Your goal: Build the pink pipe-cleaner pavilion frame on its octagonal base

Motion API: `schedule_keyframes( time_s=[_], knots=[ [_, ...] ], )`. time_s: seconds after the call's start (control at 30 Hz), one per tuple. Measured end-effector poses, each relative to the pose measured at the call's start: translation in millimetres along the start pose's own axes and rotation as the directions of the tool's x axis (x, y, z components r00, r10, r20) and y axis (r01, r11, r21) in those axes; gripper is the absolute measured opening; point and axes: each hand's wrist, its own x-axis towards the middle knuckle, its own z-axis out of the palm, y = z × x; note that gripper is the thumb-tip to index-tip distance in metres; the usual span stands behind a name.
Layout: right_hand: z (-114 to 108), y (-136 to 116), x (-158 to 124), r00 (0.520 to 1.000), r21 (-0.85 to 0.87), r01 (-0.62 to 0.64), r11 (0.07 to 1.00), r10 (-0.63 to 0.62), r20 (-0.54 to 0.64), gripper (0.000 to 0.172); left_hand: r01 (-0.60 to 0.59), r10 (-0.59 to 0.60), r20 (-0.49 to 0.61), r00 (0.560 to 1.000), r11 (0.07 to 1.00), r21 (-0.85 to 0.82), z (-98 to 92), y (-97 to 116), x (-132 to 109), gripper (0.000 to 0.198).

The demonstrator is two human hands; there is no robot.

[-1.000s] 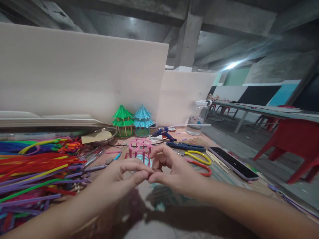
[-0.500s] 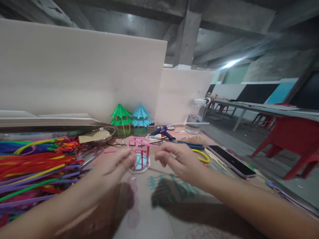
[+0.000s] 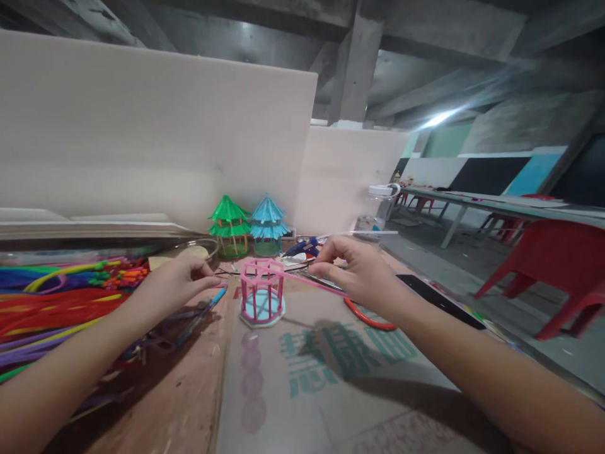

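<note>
A small pink frame (image 3: 263, 291) of upright posts stands on a pale blue octagonal base (image 3: 263, 305). From its top ring a thin pink pipe cleaner (image 3: 295, 277) runs right, to my right hand (image 3: 357, 268). That hand is closed in a pinch at the strip, whose end shows below the fingers. My left hand (image 3: 186, 277) is to the left of the frame and apart from it, fingers loosely curled with a gap to the thumb and nothing visible between them. Beneath it lies a blue pen-like tool (image 3: 208, 309).
Many coloured pipe cleaners (image 3: 57, 309) lie at left, near a metal bowl (image 3: 210, 249). Behind stand a green model pavilion (image 3: 229, 227), a blue one (image 3: 268, 227), a glue gun (image 3: 309, 246) and a bottle (image 3: 373, 217). A phone (image 3: 439, 302) and an orange-red ring (image 3: 368, 318) lie at right.
My left hand has moved left, away from the pink frame, which now shows fully. My right hand has moved slightly right and up, uncovering more of the pink strip.
</note>
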Motion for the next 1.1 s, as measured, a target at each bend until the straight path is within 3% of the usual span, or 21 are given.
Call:
schedule_keyframes(
  time_s=[0.1, 0.23, 0.37, 0.5, 0.6, 0.77, 0.87, 0.93, 1.1],
  knots=[
    [2.2, 6.6, 1.7, 0.997, 0.086, 0.055, 0.995, -0.051, -0.054, 0.013, 0.010, -0.017, 0.039, 0.999, 0.985, 0.170, 7.3, -11.3, 2.8, 0.047],
    [3.0, 9.9, 2.3, 0.989, 0.101, 0.140, 0.985, -0.134, -0.070, 0.011, -0.103, 0.113, -0.075, 0.991, 0.987, 0.121, 16.1, -16.0, 1.6, 0.048],
    [1.8, 5.4, -0.4, 0.982, 0.052, 0.184, 0.982, -0.181, -0.059, 0.015, -0.060, 0.052, 0.048, 0.997, 0.985, 0.164, 17.1, -3.0, -3.0, 0.040],
    [2.4, 4.7, -1.4, 0.978, 0.054, 0.191, 0.980, -0.185, -0.091, 0.017, -0.050, 0.028, 0.104, 0.994, 0.974, 0.220, 15.8, 11.3, -6.9, 0.039],
    [4.5, 6.0, -0.5, 0.983, 0.147, 0.154, 0.977, -0.136, -0.127, 0.015, -0.056, 0.030, 0.122, 0.992, 0.975, 0.213, 20.6, 14.3, -7.7, 0.042],
    [6.6, 3.0, -0.6, 0.999, 0.315, -0.033, 0.949, 0.034, 0.004, 0.010, -0.086, 0.084, 0.023, 0.996, 0.994, 0.065, 40.5, 11.1, -10.8, 0.028],
    [4.4, -0.6, -2.5, 1.000, 0.216, -0.006, 0.976, 0.003, 0.017, 0.005, -0.119, 0.118, -0.029, 0.993, 0.993, -0.023, 54.8, 8.2, -16.4, 0.023],
    [2.1, -2.9, -3.9, 0.999, 0.070, 0.045, 0.997, -0.045, 0.003, 0.012, -0.146, 0.138, -0.097, 0.986, 0.986, -0.077, 62.9, 7.2, -20.2, 0.021],
    [2.3, -1.9, -4.7, 0.975, -0.201, 0.216, 0.956, -0.201, 0.089, 0.019, -0.238, 0.205, -0.192, 0.960, 0.956, -0.172, 74.2, 8.6, -24.2, 0.031]
  ],
)
